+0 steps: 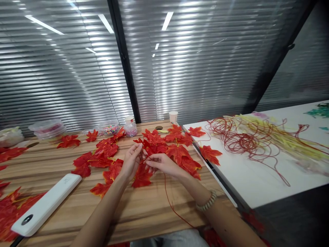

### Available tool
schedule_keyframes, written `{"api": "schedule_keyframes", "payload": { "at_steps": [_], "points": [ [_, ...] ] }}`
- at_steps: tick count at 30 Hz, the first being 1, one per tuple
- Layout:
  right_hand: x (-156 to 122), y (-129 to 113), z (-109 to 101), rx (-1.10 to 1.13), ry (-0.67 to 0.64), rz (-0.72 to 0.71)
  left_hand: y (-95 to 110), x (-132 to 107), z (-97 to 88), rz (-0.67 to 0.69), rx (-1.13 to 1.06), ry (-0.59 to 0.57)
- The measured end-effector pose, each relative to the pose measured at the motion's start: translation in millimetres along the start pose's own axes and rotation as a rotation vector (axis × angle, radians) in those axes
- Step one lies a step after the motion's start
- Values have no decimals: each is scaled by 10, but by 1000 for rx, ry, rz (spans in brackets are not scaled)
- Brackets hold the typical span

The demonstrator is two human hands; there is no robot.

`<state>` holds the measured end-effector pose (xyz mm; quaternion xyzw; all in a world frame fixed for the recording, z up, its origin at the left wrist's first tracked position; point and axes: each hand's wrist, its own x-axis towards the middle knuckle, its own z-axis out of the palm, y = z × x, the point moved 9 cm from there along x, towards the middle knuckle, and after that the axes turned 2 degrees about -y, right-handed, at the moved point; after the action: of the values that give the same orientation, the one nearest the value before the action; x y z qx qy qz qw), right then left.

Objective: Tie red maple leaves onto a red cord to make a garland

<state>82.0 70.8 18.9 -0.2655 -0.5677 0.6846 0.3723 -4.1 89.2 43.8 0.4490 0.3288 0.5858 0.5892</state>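
My left hand (pixel 131 158) and my right hand (pixel 164 164) meet over a heap of red artificial maple leaves (pixel 154 147) on the wooden table (pixel 144 209). Both pinch at one red leaf (pixel 148 150) between their fingertips. A thin red cord (pixel 171 202) runs from my right hand down toward the table's near edge. A beaded bracelet (pixel 207 203) sits on my right wrist.
A white power bank (pixel 46 204) lies at the front left, among more red leaves (pixel 12 209). Bead-filled plastic containers (pixel 110 128) and a paper cup (pixel 173 117) stand at the back. To the right, a white table (pixel 246 175) carries tangled red cords (pixel 231 137) and yellow cords (pixel 282 137).
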Motion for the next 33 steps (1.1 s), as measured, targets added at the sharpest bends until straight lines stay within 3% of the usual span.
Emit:
{"api": "schedule_keyframes", "payload": {
  "at_steps": [12,33],
  "points": [
    [25,8,-5,-57,-5,-9,34,7,15,66,-63,-60],
    [33,-7,16,-115,-18,-41,48,7,-20,80,23,2]
  ]
}}
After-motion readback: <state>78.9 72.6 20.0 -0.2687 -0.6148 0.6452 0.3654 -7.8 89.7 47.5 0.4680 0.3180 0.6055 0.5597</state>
